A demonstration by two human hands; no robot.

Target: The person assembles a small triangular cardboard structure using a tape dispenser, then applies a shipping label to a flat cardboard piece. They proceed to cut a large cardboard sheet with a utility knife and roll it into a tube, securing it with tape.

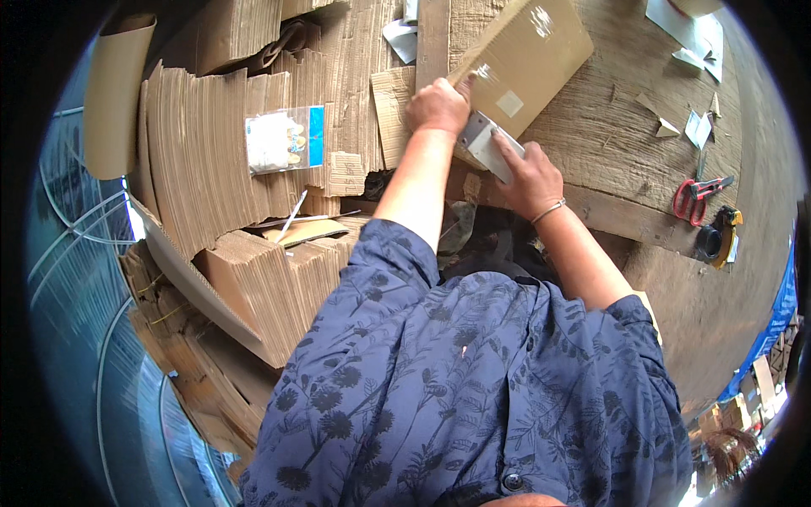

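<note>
A brown cardboard box [549, 59] lies tilted on the wooden tabletop, with shiny clear tape on its top and a small pale square patch. My left hand [438, 106] is closed on its near left corner. In my right hand [533, 178] is a grey rectangular block with small dark holes [487, 145], held against the box's near edge. My right index finger stretches along the block's top. Which kind of tool or part the block is, I cannot make out. The underside of the box is hidden.
Stacked cardboard sheets [203, 152] fill the left, with a clear packet with a blue edge [285, 140] on top. Red-handled scissors [690, 203] and a yellow-and-black tape dispenser [720, 237] lie at the table's right. Paper scraps [698, 130] are scattered behind them.
</note>
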